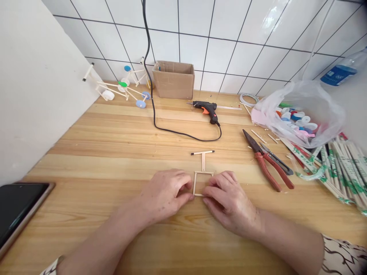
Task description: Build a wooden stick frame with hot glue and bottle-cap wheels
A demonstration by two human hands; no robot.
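Observation:
A small square frame of wooden sticks [195, 184] lies flat on the wooden table. From its far side a short double stick [203, 162] runs out to a crosspiece [202, 152] with black ends. My left hand [171, 191] rests at the near left corner, its thumb and index finger curled close together at the frame's edge. On the other side my right hand [229, 200] has its fingers closed on the near right part of the frame, hiding that corner and most of the right side.
A black glue gun [205, 107] with its cable, a cardboard box [174, 82] and stick models [123, 86] stand behind. At right are red-handled pliers [268, 168], a cutter knife [282, 162], a bag of caps [301, 114] and wrapped sticks [341, 168]. A phone [20, 206] lies left.

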